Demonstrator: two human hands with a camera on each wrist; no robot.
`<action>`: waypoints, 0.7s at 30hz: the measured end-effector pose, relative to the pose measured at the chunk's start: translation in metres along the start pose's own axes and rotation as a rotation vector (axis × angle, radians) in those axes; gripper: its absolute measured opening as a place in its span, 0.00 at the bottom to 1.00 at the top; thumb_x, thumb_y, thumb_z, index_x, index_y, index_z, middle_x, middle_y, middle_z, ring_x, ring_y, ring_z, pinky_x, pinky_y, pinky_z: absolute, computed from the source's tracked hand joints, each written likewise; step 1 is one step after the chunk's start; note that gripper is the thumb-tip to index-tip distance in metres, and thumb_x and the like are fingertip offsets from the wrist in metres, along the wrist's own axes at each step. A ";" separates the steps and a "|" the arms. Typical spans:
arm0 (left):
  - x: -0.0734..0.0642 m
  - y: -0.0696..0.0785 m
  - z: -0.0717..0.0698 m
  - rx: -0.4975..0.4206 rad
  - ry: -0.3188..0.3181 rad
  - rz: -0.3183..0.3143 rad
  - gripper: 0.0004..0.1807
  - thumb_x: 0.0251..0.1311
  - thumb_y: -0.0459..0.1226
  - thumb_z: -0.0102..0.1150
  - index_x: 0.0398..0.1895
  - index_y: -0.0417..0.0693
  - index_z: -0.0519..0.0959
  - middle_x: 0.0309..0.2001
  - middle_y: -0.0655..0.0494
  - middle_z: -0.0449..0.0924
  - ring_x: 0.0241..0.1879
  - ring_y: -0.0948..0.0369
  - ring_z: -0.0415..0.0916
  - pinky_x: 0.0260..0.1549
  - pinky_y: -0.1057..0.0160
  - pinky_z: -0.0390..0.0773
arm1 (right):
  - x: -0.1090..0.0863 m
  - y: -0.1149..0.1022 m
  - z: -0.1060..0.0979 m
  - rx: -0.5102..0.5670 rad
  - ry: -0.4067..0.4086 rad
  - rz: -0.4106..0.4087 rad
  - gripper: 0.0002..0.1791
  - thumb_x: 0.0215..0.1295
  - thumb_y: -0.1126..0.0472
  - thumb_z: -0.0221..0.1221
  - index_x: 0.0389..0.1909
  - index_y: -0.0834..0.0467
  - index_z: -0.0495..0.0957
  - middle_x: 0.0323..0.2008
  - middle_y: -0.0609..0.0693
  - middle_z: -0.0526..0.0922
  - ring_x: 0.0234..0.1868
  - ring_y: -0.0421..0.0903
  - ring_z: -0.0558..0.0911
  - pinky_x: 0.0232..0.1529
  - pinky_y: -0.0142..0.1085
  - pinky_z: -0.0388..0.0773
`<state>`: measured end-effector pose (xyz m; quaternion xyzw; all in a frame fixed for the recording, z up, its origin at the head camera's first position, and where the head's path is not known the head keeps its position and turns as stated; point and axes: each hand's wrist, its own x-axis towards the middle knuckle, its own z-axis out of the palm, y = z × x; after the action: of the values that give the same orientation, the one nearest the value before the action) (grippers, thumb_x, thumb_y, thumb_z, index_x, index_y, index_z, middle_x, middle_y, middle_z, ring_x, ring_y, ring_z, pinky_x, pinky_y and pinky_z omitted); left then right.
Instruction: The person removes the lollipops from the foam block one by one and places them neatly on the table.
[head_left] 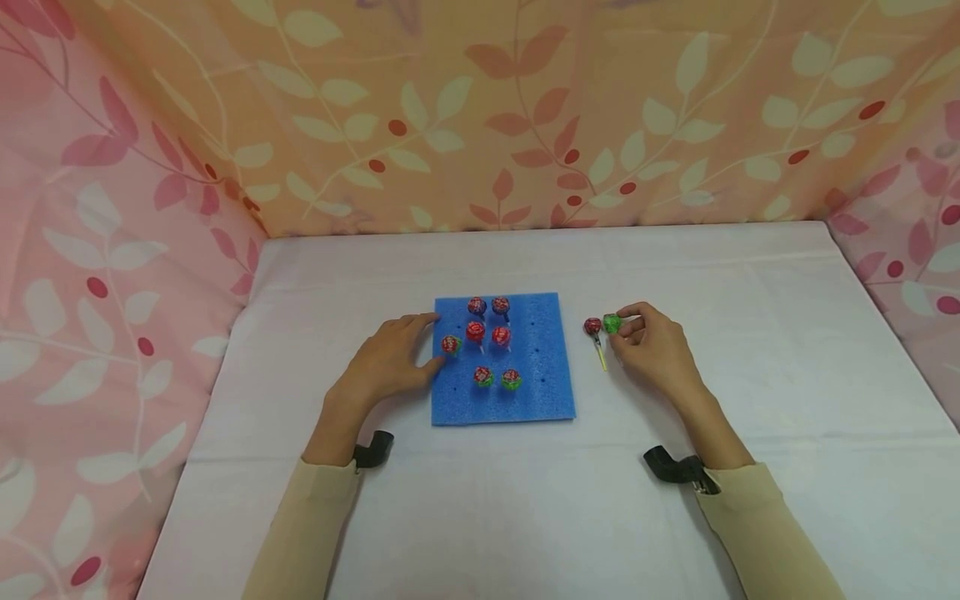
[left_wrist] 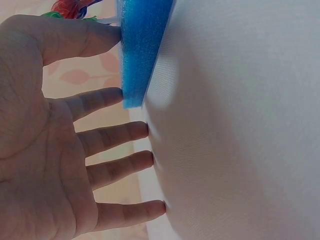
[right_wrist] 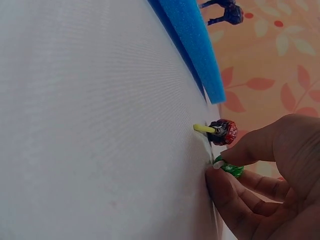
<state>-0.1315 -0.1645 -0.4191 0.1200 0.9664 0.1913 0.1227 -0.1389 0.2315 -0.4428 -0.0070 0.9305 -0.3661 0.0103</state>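
My left hand (head_left: 390, 354) rests at the left side of a blue foam board (head_left: 551, 400), fingers spread. In the left wrist view its thumb and index fingertips touch the board's edge, and the other fingertips are down on the white cloth. Several wrapped lollipops stand upright in the board, among them a red one (head_left: 501, 336) and a red-and-green one (head_left: 451, 344) near my left thumb. To the right of the board, my right hand (head_left: 654, 346) pinches a green lollipop (right_wrist: 234, 170) between thumb and fingers, low over the cloth. Beside it lies a dark red lollipop (head_left: 592, 326) with a yellow stick (head_left: 602, 357).
Small holes (head_left: 537, 350) show in the board's right part and along its left side. White cloth (head_left: 495, 508) covers the table. A floral curtain (head_left: 525, 117) stands behind it, with pink floral panels on both sides.
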 end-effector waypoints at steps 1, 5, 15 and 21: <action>0.000 0.000 0.000 -0.001 0.001 0.000 0.39 0.67 0.53 0.61 0.80 0.53 0.67 0.78 0.45 0.69 0.78 0.41 0.65 0.73 0.32 0.69 | 0.000 0.000 0.000 0.001 -0.003 0.001 0.20 0.66 0.61 0.65 0.57 0.64 0.79 0.38 0.60 0.88 0.32 0.43 0.84 0.34 0.31 0.77; 0.001 0.000 0.000 0.001 0.001 0.002 0.39 0.68 0.53 0.61 0.80 0.53 0.66 0.78 0.45 0.69 0.78 0.41 0.66 0.73 0.32 0.69 | -0.001 -0.002 -0.001 -0.012 -0.010 0.006 0.21 0.68 0.59 0.65 0.58 0.64 0.78 0.39 0.61 0.88 0.33 0.47 0.87 0.36 0.33 0.77; 0.001 -0.001 0.001 0.008 -0.003 -0.001 0.39 0.68 0.54 0.60 0.80 0.53 0.66 0.78 0.46 0.69 0.78 0.41 0.65 0.73 0.32 0.69 | -0.005 -0.005 -0.008 -0.031 -0.024 0.028 0.25 0.76 0.48 0.60 0.62 0.63 0.78 0.46 0.63 0.89 0.44 0.58 0.91 0.40 0.36 0.78; 0.001 -0.001 0.001 0.011 0.000 0.004 0.39 0.67 0.54 0.61 0.80 0.53 0.66 0.78 0.46 0.69 0.78 0.41 0.66 0.73 0.32 0.69 | -0.006 -0.008 -0.012 -0.046 0.002 0.012 0.25 0.77 0.47 0.58 0.62 0.62 0.79 0.47 0.64 0.89 0.45 0.59 0.90 0.43 0.44 0.81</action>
<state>-0.1323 -0.1649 -0.4207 0.1225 0.9672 0.1863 0.1219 -0.1332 0.2341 -0.4289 -0.0012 0.9386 -0.3447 0.0112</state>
